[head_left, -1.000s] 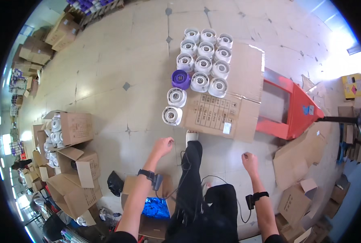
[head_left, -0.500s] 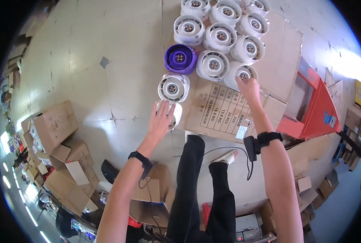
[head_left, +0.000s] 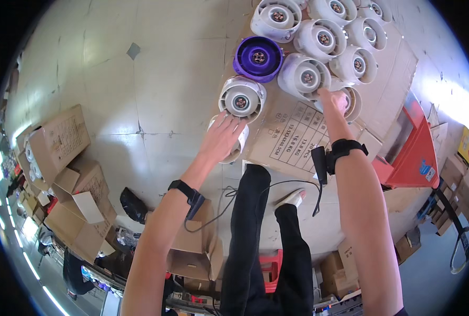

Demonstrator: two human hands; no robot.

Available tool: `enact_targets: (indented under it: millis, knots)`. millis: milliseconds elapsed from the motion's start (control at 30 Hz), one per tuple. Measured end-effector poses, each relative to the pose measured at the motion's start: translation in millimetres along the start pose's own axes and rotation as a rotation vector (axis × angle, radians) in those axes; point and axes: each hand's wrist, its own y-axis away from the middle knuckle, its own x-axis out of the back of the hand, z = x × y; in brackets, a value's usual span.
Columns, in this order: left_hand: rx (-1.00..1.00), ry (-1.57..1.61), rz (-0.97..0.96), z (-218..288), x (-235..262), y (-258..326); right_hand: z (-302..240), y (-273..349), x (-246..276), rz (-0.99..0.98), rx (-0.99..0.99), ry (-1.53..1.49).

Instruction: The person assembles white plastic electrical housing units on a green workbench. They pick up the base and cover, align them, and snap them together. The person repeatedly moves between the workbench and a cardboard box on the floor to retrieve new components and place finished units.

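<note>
White round fan housings, each with a ribbed ring and a small copper-coloured motor centre, stand in rows on a flat cardboard sheet. My left hand (head_left: 224, 136) lies with fingers stretched over the nearest white housing (head_left: 239, 149), hiding most of its top. Just beyond its fingertips is another white housing (head_left: 240, 101), followed by a purple housing (head_left: 258, 58). The fingers of my right hand (head_left: 333, 102) are curled at the near rim of a middle white fan housing (head_left: 304, 78), apparently pinching it. That hand partly covers the white housing (head_left: 353, 105) to its right.
Printed cardboard (head_left: 292, 139) lies under the housings. A red metal frame (head_left: 416, 150) stands at right. Open cartons (head_left: 68, 139) with white parts sit at left, near a black bag (head_left: 133, 205). A cable (head_left: 292, 182) runs between my wrist straps. A red stool (head_left: 270, 268) is below.
The view has shifted, with the housings now lower and further right. My right hand has gone from the right-hand housing's centre to the rim of the one beside it. My left hand stays on its housing.
</note>
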Motion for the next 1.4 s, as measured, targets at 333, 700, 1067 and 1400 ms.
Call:
enact_targets:
  millis: [333, 700, 1067, 1400]
  knots:
    - [-0.021, -0.052, 0.08, -10.7, -22.6, -28.6, -12.0, 18.7, -12.6, 0.111, -0.156, -0.129]
    - [-0.068, -0.044, -0.034, -10.8, -27.5, -33.7, 10.0, -5.9, -12.5, 0.173, -0.104, -0.085]
    - [-0.094, -0.004, -0.033, -16.7, -22.3, -19.4, 30.8, 8.5, -10.5, 0.214, 0.182, 0.069]
    - [-0.057, 0.079, 0.018, -19.6, -3.9, 6.8, 91.6, 35.1, 0.5, 0.281, 0.308, -0.018]
